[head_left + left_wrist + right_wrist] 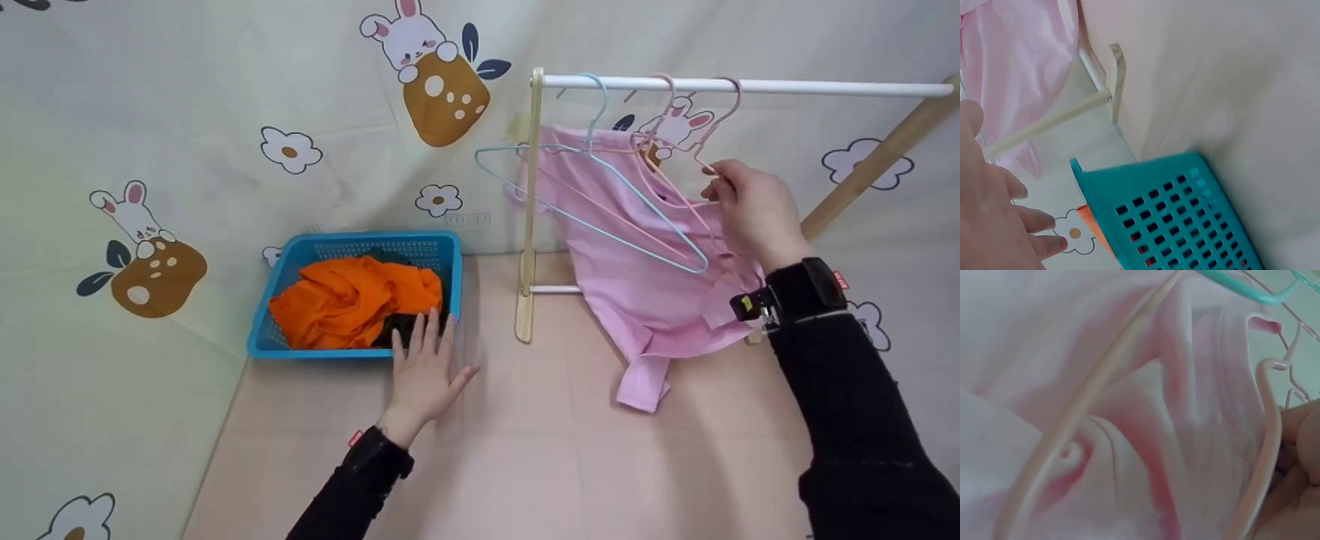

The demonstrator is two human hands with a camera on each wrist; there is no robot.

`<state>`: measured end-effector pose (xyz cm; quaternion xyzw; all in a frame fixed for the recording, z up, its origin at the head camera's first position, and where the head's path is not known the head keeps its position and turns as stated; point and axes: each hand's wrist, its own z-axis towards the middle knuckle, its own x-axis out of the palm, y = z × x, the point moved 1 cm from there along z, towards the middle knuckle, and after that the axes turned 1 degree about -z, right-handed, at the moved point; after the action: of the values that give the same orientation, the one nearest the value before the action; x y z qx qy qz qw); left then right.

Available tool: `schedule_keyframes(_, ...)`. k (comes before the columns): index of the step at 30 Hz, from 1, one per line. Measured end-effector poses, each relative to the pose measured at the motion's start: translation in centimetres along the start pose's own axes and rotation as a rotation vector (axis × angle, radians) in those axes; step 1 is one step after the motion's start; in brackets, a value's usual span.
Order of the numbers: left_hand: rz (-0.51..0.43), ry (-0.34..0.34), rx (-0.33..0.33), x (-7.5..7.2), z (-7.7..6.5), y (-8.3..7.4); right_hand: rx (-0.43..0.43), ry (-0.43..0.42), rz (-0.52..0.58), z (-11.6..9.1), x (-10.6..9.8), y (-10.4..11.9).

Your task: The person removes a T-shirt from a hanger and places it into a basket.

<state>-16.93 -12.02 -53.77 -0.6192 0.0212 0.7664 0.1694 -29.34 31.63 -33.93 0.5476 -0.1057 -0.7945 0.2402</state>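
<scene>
A pink shirt [622,247] hangs from the rack by a dusty-pink hanger [738,97]. My right hand [754,206] pinches that hanger at its right shoulder, beside the shirt's collar; in the right wrist view, a hanger wire partly covers the fingertips. To the left on the bar are a light blue hanger [604,97] and another pink hanger [671,97], both in front of the shirt. With fingers spread, my left hand [427,375] is over the front right corner of a blue basket [259,330]; whether it touches the rim, I cannot tell.
Orange cloth [352,300] and some dark cloth [401,326] lie in the basket. The rack has a white bar [825,88] and wooden legs [529,225]. Behind stands a wall sheet printed with rabbits and flowers [291,151]. A pale pink surface [525,465] lies beneath.
</scene>
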Motion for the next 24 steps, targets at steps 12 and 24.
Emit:
schedule_keyframes(12,-0.03,0.017,0.023,0.8,-0.6,-1.2,0.166,-0.127,0.04,-0.5,-1.0,-0.5)
schedule_keyframes(24,-0.072,0.035,0.025,2.7,-0.8,-2.8,0.33,-0.171,0.076,-2.5,-4.1,-2.7)
